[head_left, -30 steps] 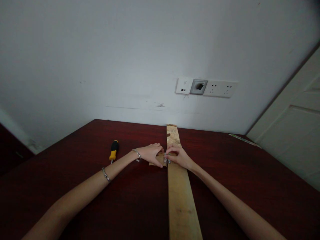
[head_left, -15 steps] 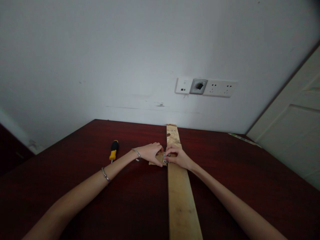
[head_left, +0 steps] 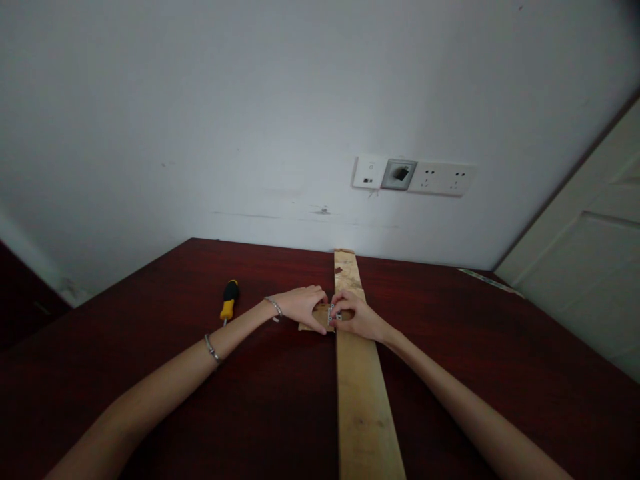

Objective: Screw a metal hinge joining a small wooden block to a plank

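Observation:
A long wooden board point(head_left: 365, 413) lies lengthwise on the dark red table. Against its left edge rests a short, flat wooden piece point(head_left: 320, 317). My left hand point(head_left: 300, 307) grips this short piece, thumb on the near side and fingers on the far side. Where the two pieces meet sits a small silver metal hinge point(head_left: 330, 315) with holes. My right hand point(head_left: 364, 319) pinches the hinge between thumb and fingers over the board. Part of the hinge is hidden by those fingers.
A yellow and black screwdriver point(head_left: 229, 300) lies left of my left hand, its tip hidden behind my forearm. White wall sockets point(head_left: 443, 179) are above the table point(head_left: 270, 413). A thin flat strip point(head_left: 491, 283) lies at the back right, near a white door point(head_left: 600, 247).
The view shifts very slightly. Both hands keep their places, with my right fingers moving only a little at the hinge.

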A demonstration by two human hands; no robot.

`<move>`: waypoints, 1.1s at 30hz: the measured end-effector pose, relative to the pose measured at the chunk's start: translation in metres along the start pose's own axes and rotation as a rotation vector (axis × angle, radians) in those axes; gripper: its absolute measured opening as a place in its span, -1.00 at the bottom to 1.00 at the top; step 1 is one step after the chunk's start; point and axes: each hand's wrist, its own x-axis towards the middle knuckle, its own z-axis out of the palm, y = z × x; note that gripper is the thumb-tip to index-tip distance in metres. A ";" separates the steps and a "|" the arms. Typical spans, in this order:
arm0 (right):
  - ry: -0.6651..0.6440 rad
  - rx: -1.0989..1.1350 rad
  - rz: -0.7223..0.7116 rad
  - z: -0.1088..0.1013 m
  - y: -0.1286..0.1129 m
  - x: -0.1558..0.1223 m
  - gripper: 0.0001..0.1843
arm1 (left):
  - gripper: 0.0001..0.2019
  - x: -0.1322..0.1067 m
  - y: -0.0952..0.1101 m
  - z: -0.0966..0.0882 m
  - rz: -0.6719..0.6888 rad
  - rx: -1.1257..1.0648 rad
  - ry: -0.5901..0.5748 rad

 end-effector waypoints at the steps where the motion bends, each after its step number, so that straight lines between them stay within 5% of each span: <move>1: -0.001 -0.002 0.002 0.000 -0.001 0.000 -0.93 | -0.35 0.000 0.000 0.000 0.002 0.004 0.000; 9: -0.013 0.077 0.024 -0.008 0.000 0.001 -0.88 | -0.36 0.000 0.002 -0.002 0.001 0.028 -0.015; 16: 0.138 0.162 0.196 -0.008 0.008 0.003 -0.89 | -0.34 -0.001 0.004 -0.003 0.015 0.053 -0.006; 33: 0.094 -0.045 0.128 -0.001 0.004 0.004 -0.89 | -0.36 -0.001 0.006 -0.004 0.015 0.101 0.007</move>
